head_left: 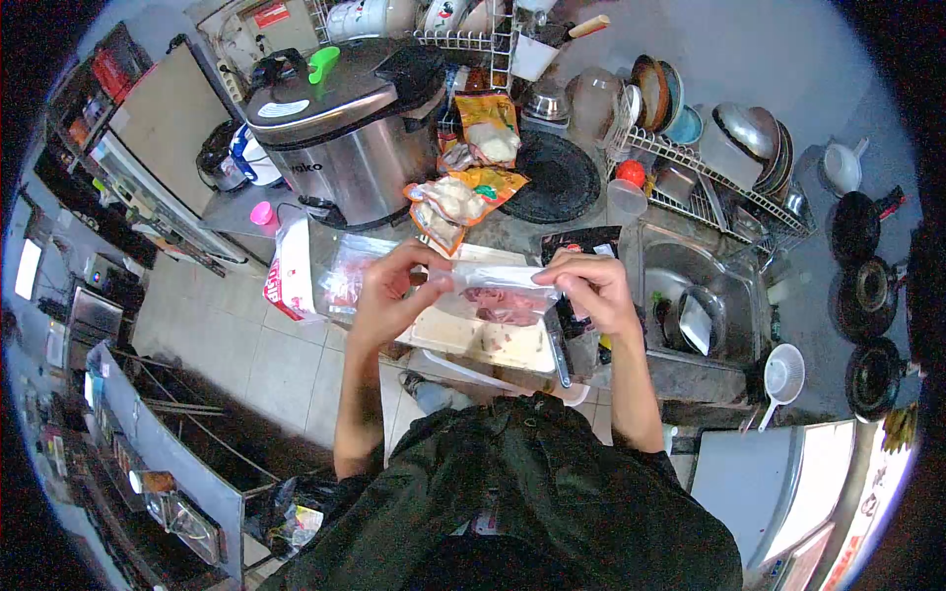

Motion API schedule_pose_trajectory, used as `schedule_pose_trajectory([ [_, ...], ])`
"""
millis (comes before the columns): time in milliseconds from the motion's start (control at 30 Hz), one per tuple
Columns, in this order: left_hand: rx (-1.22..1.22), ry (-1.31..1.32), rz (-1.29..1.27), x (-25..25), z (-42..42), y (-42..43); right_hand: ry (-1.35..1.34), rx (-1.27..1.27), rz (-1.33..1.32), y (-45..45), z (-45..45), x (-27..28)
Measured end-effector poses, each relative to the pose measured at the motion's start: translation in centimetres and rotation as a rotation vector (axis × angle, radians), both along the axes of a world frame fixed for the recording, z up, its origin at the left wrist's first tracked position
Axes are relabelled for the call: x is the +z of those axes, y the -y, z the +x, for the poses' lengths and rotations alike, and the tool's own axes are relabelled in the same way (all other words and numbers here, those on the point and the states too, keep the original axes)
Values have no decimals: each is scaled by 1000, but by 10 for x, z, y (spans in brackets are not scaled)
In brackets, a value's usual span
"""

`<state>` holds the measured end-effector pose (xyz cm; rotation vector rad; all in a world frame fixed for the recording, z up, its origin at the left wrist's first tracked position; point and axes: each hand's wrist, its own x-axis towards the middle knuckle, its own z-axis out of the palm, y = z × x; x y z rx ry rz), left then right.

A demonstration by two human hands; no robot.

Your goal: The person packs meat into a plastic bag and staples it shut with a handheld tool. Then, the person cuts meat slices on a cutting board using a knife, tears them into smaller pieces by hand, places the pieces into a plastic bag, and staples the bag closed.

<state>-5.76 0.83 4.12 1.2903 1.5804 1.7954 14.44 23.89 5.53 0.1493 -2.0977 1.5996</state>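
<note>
A clear plastic bag (505, 304) with pieces of pinkish raw meat in it is stretched between my hands. My left hand (397, 298) pinches its upper left corner, and my right hand (595, 289) pinches the upper right corner. Below the bag lies a cream cutting board (448, 337) with small scraps of meat on it. A knife (561, 361) rests at the board's right end. Just behind my left hand, another clear bag with reddish contents (345, 274) lies on the counter. A black package (581, 241) sits behind my right hand, partly hidden by it.
A large steel rice cooker (345, 148) stands at the back left, with orange food packages (463, 202) beside it. To the right are a metal sink (734, 295) holding dishes and a dish rack (690, 158). A white and red bag (294, 271) stands at the counter's left edge.
</note>
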Motion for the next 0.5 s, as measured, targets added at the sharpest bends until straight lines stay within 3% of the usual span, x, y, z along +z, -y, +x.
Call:
schedule_pose_trajectory([
  [133,71,56,-12,-6,-1,-5,-12,-14,23,-2,-3,-12],
  [267,175,60,92,-6,2,-17,59,-61,-208,-1,-3,-25],
  [333,172,150,-22,-2,4,-14,82,-43,-191,-1,-2,-22],
  [500,136,23,4,-4,10,-16,99,39,-5,-3,-10,-23],
])
